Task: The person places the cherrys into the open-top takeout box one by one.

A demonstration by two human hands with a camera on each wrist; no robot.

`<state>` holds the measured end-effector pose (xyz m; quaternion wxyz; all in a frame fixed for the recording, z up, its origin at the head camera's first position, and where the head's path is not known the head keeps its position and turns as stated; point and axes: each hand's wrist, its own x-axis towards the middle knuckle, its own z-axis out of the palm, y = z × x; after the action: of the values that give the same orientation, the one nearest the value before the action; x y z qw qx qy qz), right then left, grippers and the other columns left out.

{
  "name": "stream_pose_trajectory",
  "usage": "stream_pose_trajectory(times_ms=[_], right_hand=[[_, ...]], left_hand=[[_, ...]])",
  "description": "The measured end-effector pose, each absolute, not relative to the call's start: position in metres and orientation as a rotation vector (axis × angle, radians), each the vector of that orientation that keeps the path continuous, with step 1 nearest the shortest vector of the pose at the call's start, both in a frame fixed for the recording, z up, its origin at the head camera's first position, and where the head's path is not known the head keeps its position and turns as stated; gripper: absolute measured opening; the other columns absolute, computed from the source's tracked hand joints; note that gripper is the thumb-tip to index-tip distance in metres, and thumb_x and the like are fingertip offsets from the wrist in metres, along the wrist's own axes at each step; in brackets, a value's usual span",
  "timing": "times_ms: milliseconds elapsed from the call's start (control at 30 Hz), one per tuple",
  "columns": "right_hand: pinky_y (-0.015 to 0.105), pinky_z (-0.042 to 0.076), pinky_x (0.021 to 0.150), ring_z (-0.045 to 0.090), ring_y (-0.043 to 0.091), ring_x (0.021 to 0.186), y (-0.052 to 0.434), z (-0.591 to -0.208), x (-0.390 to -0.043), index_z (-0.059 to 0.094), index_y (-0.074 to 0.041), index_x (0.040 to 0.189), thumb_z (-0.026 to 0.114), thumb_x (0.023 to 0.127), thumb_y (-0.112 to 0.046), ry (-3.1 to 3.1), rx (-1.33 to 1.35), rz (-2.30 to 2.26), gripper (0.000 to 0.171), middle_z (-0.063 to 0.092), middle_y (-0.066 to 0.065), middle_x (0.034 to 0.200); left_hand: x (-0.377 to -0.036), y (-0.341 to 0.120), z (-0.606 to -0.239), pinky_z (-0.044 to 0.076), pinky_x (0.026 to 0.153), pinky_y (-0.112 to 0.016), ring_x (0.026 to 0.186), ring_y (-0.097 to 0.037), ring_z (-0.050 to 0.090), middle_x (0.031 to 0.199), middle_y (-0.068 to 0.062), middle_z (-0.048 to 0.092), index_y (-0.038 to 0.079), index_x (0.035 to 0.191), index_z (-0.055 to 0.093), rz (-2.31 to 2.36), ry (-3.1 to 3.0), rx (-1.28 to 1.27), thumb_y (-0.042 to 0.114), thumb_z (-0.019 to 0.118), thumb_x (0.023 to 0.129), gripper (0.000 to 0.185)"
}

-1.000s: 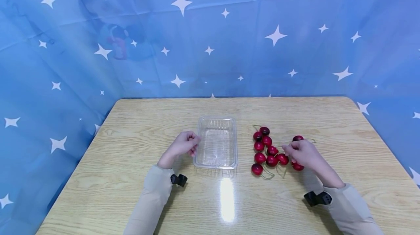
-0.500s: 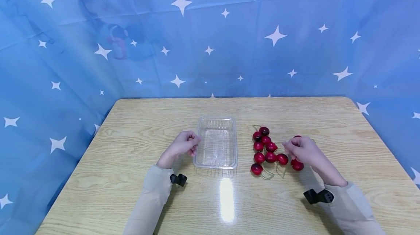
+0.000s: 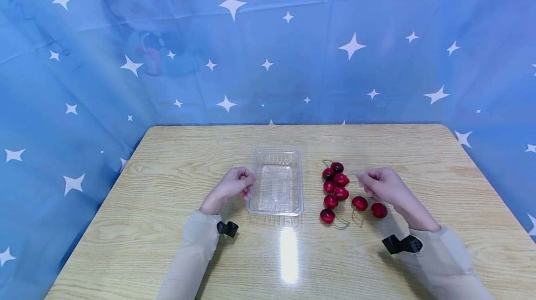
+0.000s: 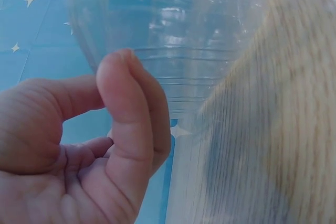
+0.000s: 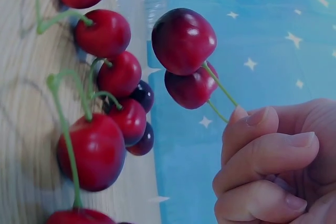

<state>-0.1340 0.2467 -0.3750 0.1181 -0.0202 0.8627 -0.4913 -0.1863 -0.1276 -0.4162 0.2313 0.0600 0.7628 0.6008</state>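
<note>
My left hand (image 3: pixel 235 183) pinches the left rim of a clear plastic tray (image 3: pixel 300 183) that sits on the table. In the left wrist view, thumb and curled fingers (image 4: pixel 126 114) meet at the tray's wall (image 4: pixel 199 66). My right hand (image 3: pixel 385 190) pinches the thin green stems of two red cherries (image 5: pixel 184 40), which hang clear of the other fruit in the right wrist view. From the head, a held cherry (image 3: pixel 341 180) shows left of the fingertips. More cherries (image 3: pixel 327 216) lie in a loose column right of the tray, some with stems.
Two separate cherries (image 3: pixel 359 203) lie below the right hand. The pale wood table (image 3: pixel 167 244) has rounded far corners. A blue cloth with white stars (image 3: pixel 268 35) hangs behind it. Each wrist wears a small black camera (image 3: pixel 227 229).
My right hand has risen slightly, lifting two cherries by their stems up and left from the group. The left hand and the tray stay still.
</note>
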Motion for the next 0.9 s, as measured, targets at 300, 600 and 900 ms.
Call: stream_pose_trajectory(times_ms=[300,600,900], right_hand=[[0.023,0.026,0.037,0.03,0.007,0.041,0.233,-0.373,-0.141,0.052,-0.001,0.071,0.048,0.099,-0.024,2.531,-0.049,-1.444,0.037,0.043,-0.001,0.053],[0.024,0.028,0.04,0.027,0.009,0.041,0.216,-0.368,-0.152,0.048,-0.007,0.064,0.048,0.099,-0.027,2.519,-0.061,-1.459,0.04,0.041,-0.002,0.052],[0.021,0.026,0.042,0.027,0.007,0.043,0.195,-0.365,-0.164,0.054,-0.001,0.072,0.049,0.098,-0.022,2.457,-0.068,-1.553,0.034,0.044,-0.001,0.053]], left_hand=[[-0.188,-0.128,-0.418,0.048,0.044,-0.018,0.047,-0.01,0.053,0.061,-0.004,0.053,0.0,0.084,0.049,1.628,2.12,0.145,0.01,0.052,0.096,0.016],[-0.187,-0.128,-0.418,0.049,0.045,-0.019,0.047,-0.009,0.054,0.06,-0.003,0.053,0.001,0.084,0.049,1.629,2.119,0.153,0.009,0.051,0.097,0.016],[-0.186,-0.127,-0.414,0.049,0.045,-0.018,0.046,-0.009,0.053,0.059,-0.003,0.053,0.001,0.083,0.049,1.637,2.11,0.157,0.008,0.051,0.097,0.016]])
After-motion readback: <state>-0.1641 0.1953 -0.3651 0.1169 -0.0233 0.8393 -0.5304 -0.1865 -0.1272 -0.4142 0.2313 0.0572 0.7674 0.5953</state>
